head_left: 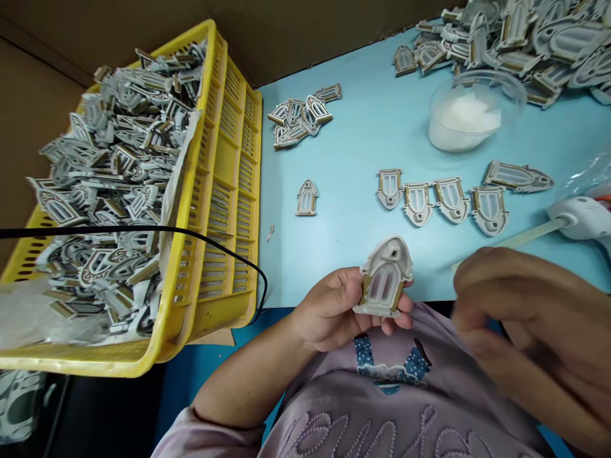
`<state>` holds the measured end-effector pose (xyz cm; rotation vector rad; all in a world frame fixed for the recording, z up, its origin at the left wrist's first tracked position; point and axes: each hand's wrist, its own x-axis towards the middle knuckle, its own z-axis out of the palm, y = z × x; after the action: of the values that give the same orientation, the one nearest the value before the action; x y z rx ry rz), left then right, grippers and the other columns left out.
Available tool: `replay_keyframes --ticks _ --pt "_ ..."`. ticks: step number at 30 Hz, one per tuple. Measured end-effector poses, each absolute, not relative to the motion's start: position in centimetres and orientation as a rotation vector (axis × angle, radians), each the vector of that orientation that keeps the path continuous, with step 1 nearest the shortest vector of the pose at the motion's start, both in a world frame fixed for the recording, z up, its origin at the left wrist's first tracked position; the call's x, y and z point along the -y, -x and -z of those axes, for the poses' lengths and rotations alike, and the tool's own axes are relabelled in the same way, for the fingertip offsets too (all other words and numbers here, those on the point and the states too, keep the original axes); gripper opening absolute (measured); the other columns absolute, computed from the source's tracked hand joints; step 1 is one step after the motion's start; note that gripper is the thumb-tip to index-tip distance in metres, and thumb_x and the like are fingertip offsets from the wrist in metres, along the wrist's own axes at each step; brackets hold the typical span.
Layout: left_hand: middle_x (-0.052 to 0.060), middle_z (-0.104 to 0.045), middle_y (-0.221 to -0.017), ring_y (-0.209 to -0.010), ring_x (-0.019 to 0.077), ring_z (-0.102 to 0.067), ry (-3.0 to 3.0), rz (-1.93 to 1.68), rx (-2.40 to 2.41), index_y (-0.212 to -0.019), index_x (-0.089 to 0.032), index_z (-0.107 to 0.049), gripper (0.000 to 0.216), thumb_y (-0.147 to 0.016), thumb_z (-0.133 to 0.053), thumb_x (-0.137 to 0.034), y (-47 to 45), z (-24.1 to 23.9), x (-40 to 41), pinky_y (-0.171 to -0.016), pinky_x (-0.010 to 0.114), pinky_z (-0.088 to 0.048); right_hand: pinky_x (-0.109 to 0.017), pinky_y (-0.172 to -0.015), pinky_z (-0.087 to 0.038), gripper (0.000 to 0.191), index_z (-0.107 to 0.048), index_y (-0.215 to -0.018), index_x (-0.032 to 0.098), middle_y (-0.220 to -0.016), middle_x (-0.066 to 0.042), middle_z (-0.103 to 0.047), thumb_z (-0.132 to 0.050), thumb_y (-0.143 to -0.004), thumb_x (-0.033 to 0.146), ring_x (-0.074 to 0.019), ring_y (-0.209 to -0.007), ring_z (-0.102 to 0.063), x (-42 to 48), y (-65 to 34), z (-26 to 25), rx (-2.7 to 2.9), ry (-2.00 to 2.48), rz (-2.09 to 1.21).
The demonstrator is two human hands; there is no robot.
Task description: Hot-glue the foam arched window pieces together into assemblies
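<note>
An arched window piece is being grasped by the left hand just off the edge of the blue table. The blurred right hand is being held nearby, its grip unclear, close to a hot glue gun.

Yellow crate, pale blue tabletop, lilac shirt with beaded swirls

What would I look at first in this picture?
The big yellow basket on the left catches the eye first, heaped with arched window pieces. At the bottom middle, the left hand holds up one window piece, with the blurry right hand beside it. On the blue table, more pieces lie in a row below a clear bowl of white stuff.
</note>
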<state>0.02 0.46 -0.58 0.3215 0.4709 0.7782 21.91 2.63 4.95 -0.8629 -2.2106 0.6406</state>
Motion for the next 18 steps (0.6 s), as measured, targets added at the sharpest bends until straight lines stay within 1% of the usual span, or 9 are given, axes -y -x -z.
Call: replay_keyframes --ticks 2,4,6,9,12,15,18 --pt "0.008 -0.076 -0.095 -0.082 0.0144 -0.071 -0.344 -0.805 -0.505 -0.112 -0.014 -0.074 0.055 -0.078 -0.079 -0.056 -0.1 0.5 -0.4 -0.071 0.02 -0.054 -0.026 -0.076 -0.051 0.008 -0.062 -0.1 0.019 -0.09 -0.003 -0.06 -0.056 -0.097 0.015 -0.012 -0.085 -0.058 -2.5 -21.4 -4.9 2.21 0.793 -0.751" --pt "0.008 -0.076 -0.095 -0.077 0.0132 -0.069 -0.371 -0.837 -0.568 -0.11 -0.015 -0.076 0.052 -0.076 -0.081 -0.054 -0.2 0.4 -0.3 -0.072 0.021 -0.053 -0.026 -0.079 -0.048 0.009 -0.067 -0.101 0.017 -0.087 -0.001 -0.061 -0.061 -0.095 0.014 -0.0116 -0.083 -0.056 -2.3 -20.9 -4.8 2.253 0.793 -0.687" --pt "0.007 -0.077 -0.095 -0.077 0.0124 -0.068 -0.396 -0.866 -0.62 -0.11 -0.016 -0.076 0.05 -0.074 -0.085 -0.049 -0.2 0.3 -0.3 -0.075 0.021 -0.053 -0.028 -0.078 -0.047 0.009 -0.07 -0.096 0.017 -0.083 -0.001 -0.061 -0.062 -0.093 0.013 -0.0122 -0.079 -0.055 -2.1 -20.3 -4.6 2.268 0.838 -0.61" --pt "0.004 -0.077 -0.1 -0.09 0.0127 -0.071 -0.424 -0.906 -0.631 -0.114 -0.02 -0.075 0.047 -0.073 -0.088 -0.039 -0.2 0.3 -0.4 -0.086 0.021 -0.053 -0.03 -0.076 -0.046 0.01 -0.071 -0.089 0.016 -0.08 -0.002 -0.062 -0.063 -0.091 0.01 -0.0141 -0.077 -0.056 -1.9 -19.6 -4.2 2.249 0.892 -0.535" --pt "0.003 -0.077 -0.105 -0.1 0.0159 -0.071 -0.465 -0.947 -0.655 -0.114 -0.024 -0.074 0.046 -0.072 -0.089 -0.034 -0.2 0.3 -0.3 -0.095 0.027 -0.053 -0.032 -0.073 -0.046 0.01 -0.071 -0.089 0.016 -0.079 -0.003 -0.063 -0.064 -0.09 0.009 -0.0159 -0.079 -0.058 -1.8 -19.3 -3.8 2.245 0.919 -0.466" --pt "0.005 -0.075 -0.108 -0.104 0.0204 -0.07 -0.548 -0.987 -0.712 -0.113 -0.023 -0.073 0.048 -0.07 -0.09 -0.035 -0.1 0.4 -0.2 -0.097 0.033 -0.054 -0.033 -0.07 -0.045 0.01 -0.07 -0.09 0.016 -0.079 -0.002 -0.063 -0.063 -0.091 0.009 -0.0165 -0.077 -0.058 -1.7 -19.4 -3.6 2.26 0.937 -0.443" --pt "0.005 -0.074 -0.111 -0.105 0.021 -0.07 -0.683 -1.046 -0.756 -0.114 -0.024 -0.072 0.05 -0.07 -0.09 -0.035 0.0 0.5 -0.1 -0.095 0.033 -0.054 -0.034 -0.069 -0.045 0.011 -0.07 -0.091 0.015 -0.078 -0.003 -0.064 -0.062 -0.091 0.008 -0.0166 -0.076 -0.058 -1.5 -19.4 -3.7 2.266 0.958 -0.434"
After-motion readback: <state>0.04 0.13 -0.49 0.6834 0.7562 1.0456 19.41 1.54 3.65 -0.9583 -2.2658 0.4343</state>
